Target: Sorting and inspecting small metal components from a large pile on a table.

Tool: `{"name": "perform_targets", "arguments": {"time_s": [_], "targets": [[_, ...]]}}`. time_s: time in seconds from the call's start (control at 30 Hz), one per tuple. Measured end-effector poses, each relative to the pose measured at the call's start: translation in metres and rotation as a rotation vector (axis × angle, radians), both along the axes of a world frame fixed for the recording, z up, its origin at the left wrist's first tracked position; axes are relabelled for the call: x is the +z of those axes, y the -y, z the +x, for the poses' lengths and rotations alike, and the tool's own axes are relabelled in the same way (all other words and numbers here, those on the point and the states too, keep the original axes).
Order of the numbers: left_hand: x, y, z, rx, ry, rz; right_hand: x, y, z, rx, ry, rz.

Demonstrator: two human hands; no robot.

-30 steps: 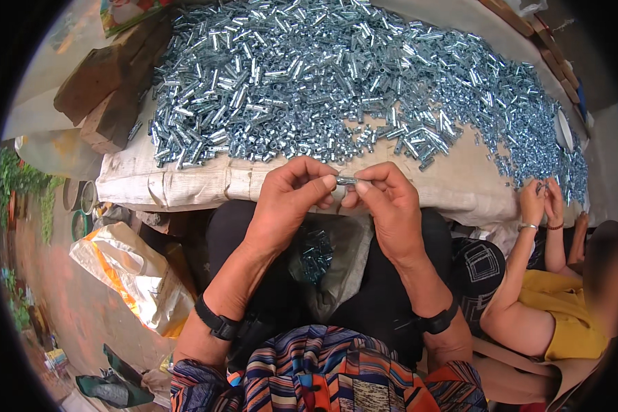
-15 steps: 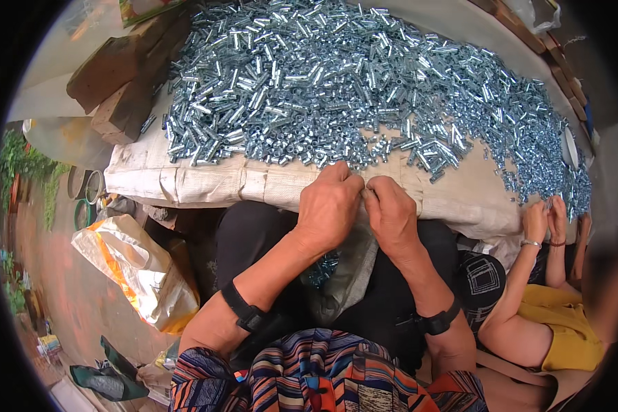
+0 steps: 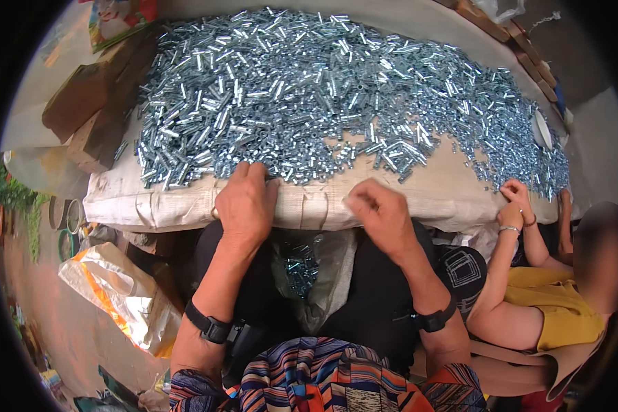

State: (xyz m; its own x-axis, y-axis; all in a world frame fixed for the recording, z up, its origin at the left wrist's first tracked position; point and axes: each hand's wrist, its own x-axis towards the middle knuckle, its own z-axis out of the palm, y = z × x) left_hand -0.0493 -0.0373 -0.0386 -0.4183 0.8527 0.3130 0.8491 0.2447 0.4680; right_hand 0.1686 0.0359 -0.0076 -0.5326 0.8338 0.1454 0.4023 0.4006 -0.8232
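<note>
A broad heap of small shiny metal sleeves (image 3: 254, 103), short tubes of differing lengths, lies on a pale woven cloth (image 3: 151, 206). At the heap's near edge my left hand (image 3: 246, 206) rests with its fingers bent down and drawn together against the sleeves; whatever is in its fingertips is hidden. Farther right, my right hand (image 3: 383, 216) hovers over the front of the cloth, its fingers curled inward and slightly blurred. I cannot make out anything in them. Between my knees a greyish plastic bag (image 3: 329, 275) hangs open, with more metal pieces (image 3: 301, 275) inside.
Another person's hands (image 3: 516, 199) work at the finer pieces on the right. Bricks (image 3: 93, 141) border the heap at the left, and others (image 3: 529, 62) at the far right. A white and orange sack (image 3: 120, 295) stands on the floor to my left.
My hands were together at the cloth's front edge above the bag. They have parted: the left has moved left to the sleeves. The view has shifted, and the bag's opening shows more.
</note>
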Motion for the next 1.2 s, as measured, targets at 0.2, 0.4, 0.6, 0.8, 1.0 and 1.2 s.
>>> {"name": "perform_targets", "arguments": {"time_s": [0.2,0.4,0.6,0.8,1.0,1.2], "targets": [[-0.003,-0.010,0.002,0.011,-0.025,0.000,-0.010,-0.064,0.009,-0.215,0.198,0.368],[-0.001,-0.006,0.000,-0.003,-0.040,0.019,-0.013,-0.082,-0.004,-0.093,0.455,0.641],[0.005,0.000,-0.005,-0.036,0.484,0.104,-0.017,-0.086,-0.011,-0.013,0.441,0.726],[0.017,0.004,0.004,-0.218,1.338,0.135,-0.005,-0.054,-0.008,-0.076,0.106,0.209],[0.019,0.006,0.021,-0.301,1.482,0.083,0.008,-0.009,-0.011,0.038,-0.380,-0.563],[0.027,0.008,0.033,-0.302,1.609,0.081,-0.004,0.005,-0.009,-0.060,-0.597,-0.629]]}}
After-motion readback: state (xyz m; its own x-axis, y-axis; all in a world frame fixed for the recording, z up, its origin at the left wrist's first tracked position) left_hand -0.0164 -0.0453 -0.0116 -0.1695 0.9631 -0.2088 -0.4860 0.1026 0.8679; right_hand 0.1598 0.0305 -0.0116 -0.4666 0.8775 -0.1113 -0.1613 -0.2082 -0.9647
